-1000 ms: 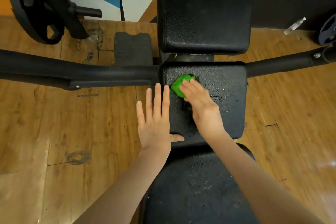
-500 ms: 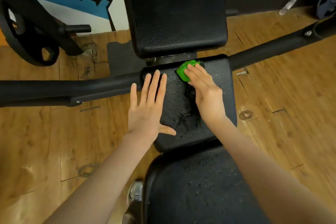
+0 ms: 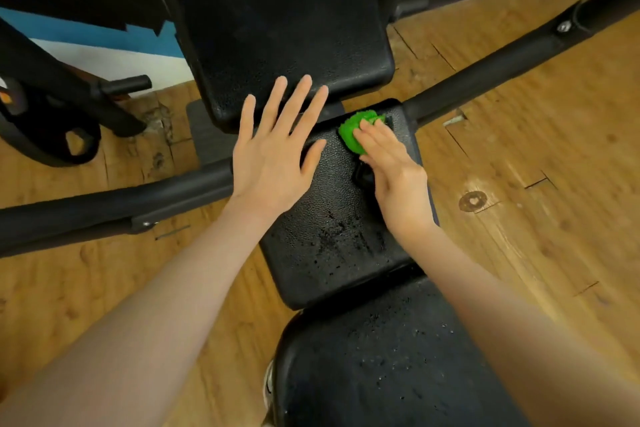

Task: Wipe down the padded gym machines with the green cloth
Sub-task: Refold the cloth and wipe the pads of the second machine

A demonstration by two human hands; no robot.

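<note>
I saw black bars (image 3: 485,80) flanking the pad (image 3: 332,218); my left hand (image 3: 273,152) lay flat, right hand (image 3: 391,166) pressing the cloth (image 3: 353,130) under straight fingertips.

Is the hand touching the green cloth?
Touching. The head view shows the right hand with its fingers pressed on the green cloth.

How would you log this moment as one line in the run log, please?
phase: wiping | right hand: presses green cloth on middle pad | left hand: flat, open
</note>
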